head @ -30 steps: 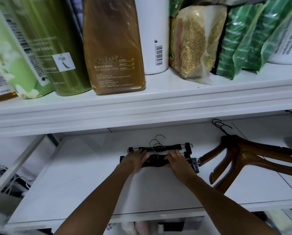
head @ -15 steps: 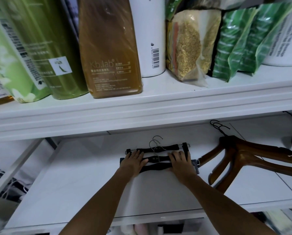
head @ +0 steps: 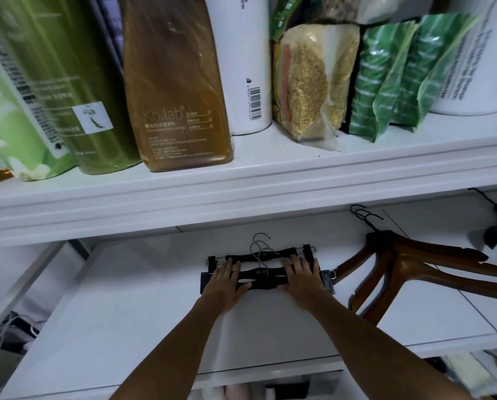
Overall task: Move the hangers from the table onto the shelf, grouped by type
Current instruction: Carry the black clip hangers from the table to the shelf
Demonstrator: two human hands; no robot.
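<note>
Resting flatter than before, both open palms, left hand (head: 226, 280) and right hand (head: 302, 277), are pressed on the black clip hangers (head: 263, 274); wooden hangers (head: 400, 264) are kept just right.

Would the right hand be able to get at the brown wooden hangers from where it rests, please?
Probably yes. The right hand lies flat on the black clip hangers, and the brown wooden hangers lie just to its right on the same shelf, with nothing standing between them.

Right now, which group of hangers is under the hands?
The black clip hangers with silver hooks; the brown wooden hangers lie untouched further right.
</note>
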